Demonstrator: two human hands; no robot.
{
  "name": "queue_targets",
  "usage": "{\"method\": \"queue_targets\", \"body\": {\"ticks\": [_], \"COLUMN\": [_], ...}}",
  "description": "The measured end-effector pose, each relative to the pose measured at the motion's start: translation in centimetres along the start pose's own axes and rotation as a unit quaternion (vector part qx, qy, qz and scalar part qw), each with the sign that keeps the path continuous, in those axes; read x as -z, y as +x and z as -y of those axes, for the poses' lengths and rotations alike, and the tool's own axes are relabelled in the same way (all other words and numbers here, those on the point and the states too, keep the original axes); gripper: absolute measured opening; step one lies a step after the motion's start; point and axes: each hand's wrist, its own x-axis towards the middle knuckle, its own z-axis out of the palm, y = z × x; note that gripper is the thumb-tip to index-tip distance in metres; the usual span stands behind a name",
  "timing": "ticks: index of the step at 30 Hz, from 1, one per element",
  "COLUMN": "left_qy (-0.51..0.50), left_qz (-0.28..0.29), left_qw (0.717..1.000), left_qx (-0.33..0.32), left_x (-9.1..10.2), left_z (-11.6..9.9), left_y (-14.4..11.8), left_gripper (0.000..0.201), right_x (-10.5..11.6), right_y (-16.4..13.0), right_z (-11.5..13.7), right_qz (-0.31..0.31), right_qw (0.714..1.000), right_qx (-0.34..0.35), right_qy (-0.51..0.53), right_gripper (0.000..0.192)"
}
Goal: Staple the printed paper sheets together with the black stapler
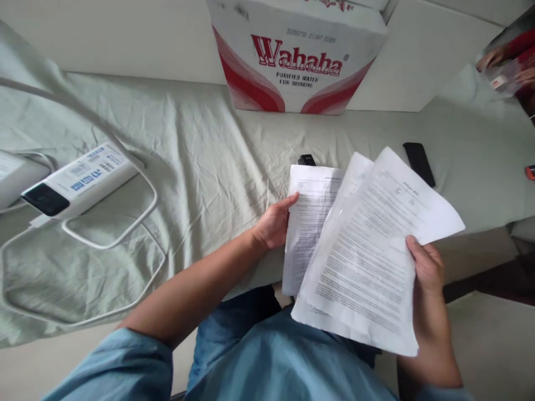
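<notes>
My left hand (276, 223) is closed on the left edge of some printed sheets (311, 217), its thumb on top and its other fingers behind the paper. More printed sheets (368, 267) are in my right hand (427, 264), pinched at their right edge with the thumb in front. They fan out at a tilt and overlap the right side of the left-hand sheets. Dense lines of text cover both sets, too small to read. Just past the left-hand sheets, a small black object (307, 160) lies partly hidden on the cloth.
A Wahaha water carton (298, 72) stands at the back of the cloth-covered surface (200, 145). To the left lies a white power bank (83, 178) with a looping white cable (152, 209). A black phone (419, 163) is at right. Another person's hands (495, 58) hold clear plastic at far right.
</notes>
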Motion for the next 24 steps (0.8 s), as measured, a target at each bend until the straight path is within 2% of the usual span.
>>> {"method": "queue_targets", "body": {"ticks": [6,10,15,24], "left_qy": [-0.010,-0.009,0.001,0.021], "left_qz": [-0.030,-0.014,-0.014,-0.054], "left_qw": [0.999,1.000,1.000,0.998], "left_qx": [0.016,0.023,0.011,0.018], "left_x": [0.1,0.0,0.0,-0.2], "left_z": [0.2,0.3,0.4,0.8], "left_y": [-0.1,-0.1,-0.1,0.1], "left_gripper": [0.045,0.038,0.050,0.054], "right_x": [-1.0,-0.9,-1.2,-3.1], "right_y": [-0.2,0.4,0.6,0.0], "right_z": [-0.1,-1.1,-1.3,0.3], "right_qz": [0.076,0.109,0.117,0.139], "right_qw": [0.997,0.994,0.993,0.988], "right_qx": [-0.008,0.000,0.022,0.068], "right_qy": [-0.001,-0.007,-0.014,-0.006], "right_gripper": [0.053,0.053,0.049,0.044]}}
